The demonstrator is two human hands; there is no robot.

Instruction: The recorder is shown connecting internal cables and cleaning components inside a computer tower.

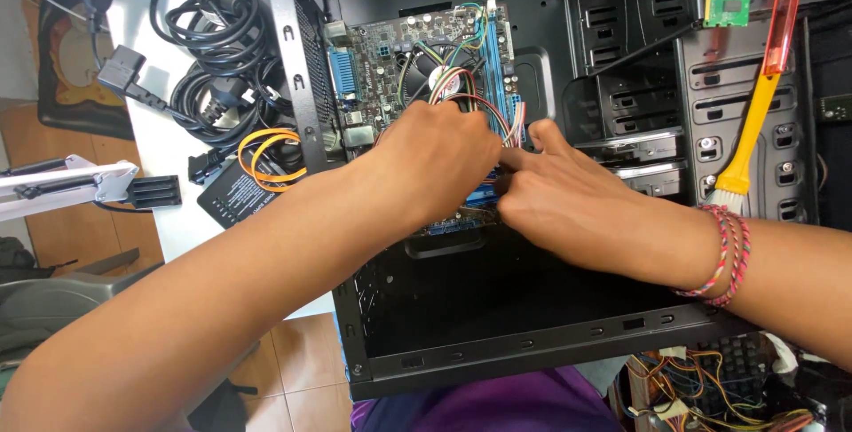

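Open black PC case (532,343) lies on side on table, giving access to motherboard (390,59) inside. Left hand (435,161) curled palm-down over board's lower half, grip hidden, can't tell what it holds. Right hand (555,197) just beside it, fingers pinched near coloured wire bundle (497,117), forearms converging from both sides

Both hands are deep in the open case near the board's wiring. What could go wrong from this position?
1. The left hand and right hand crowd the thin coloured wires over the motherboard; a tug might loosen a connector.
2. The bracelets on the right wrist could snag on the case edge.
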